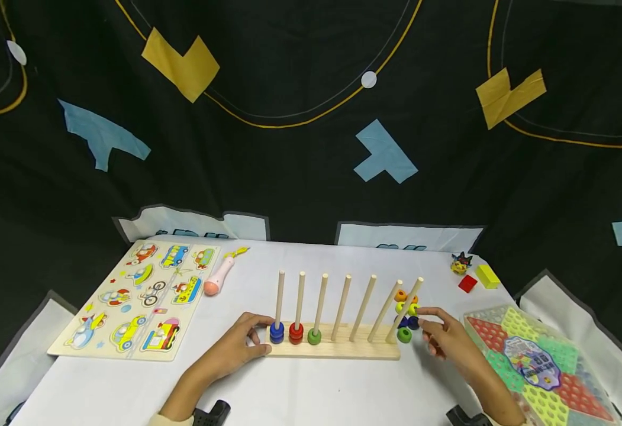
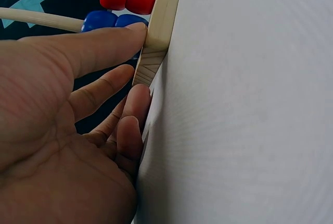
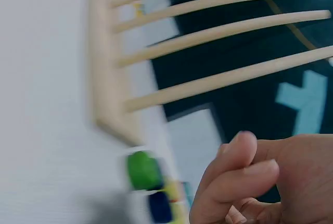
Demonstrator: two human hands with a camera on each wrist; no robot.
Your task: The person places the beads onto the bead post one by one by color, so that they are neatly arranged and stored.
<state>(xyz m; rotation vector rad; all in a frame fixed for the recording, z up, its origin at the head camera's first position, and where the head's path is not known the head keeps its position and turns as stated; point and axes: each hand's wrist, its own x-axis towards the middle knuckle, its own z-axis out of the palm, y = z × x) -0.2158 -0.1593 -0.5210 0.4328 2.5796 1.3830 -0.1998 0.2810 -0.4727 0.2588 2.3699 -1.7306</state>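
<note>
A wooden peg stand [image 1: 337, 350] with several upright pegs lies across the middle of the table. Its three leftmost pegs carry blue beads [image 1: 276, 332], red beads [image 1: 296, 333] and a green bead [image 1: 313, 336]. My left hand [image 1: 244, 340] grips the left end of the base, thumb on its edge beside the blue beads [image 2: 99, 20]. Past the right end sit loose orange, yellow and dark blue beads [image 1: 413, 322] and a loose green bead [image 1: 404, 335]. My right hand [image 1: 449, 340] is beside them, index finger extended to the group, other fingers bent, holding nothing.
A picture puzzle board [image 1: 100, 343] lies at the left with a pink toy [image 1: 219, 277] next to it. On the right is a clear box of coloured pieces [image 1: 542, 361]. A small figure [image 1: 460, 264], a red block [image 1: 467, 284] and a yellow block [image 1: 487, 276] stand at the back right.
</note>
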